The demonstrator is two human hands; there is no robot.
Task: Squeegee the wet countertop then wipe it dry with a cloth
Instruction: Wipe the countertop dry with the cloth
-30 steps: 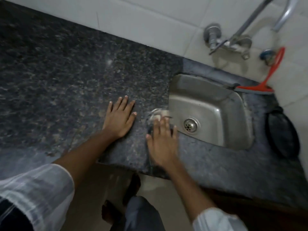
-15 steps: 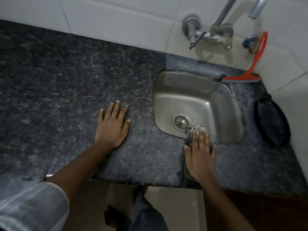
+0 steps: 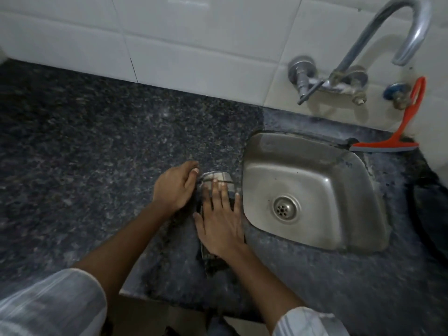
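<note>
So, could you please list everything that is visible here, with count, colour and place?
countertop: one, dark speckled, spans the view.
sink: one, steel, set in countertop at right.
drain: one, steel, in sink bottom.
tap: one, chrome, on wall above sink.
squeegee: one, red, behind sink, leaning on wall.
wall tiles: white, behind countertop.
dark object: one, black, right edge, unclear.
cloth: one, checked grey, beside sink, under hands.
left hand: touching cloth edge.
right hand: flat on cloth.
sleeves: two, white, bottom.

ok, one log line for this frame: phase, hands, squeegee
phase: cloth wipe | right hand: flat on cloth beside sink | left hand: at cloth edge | squeegee: parked behind sink
</note>
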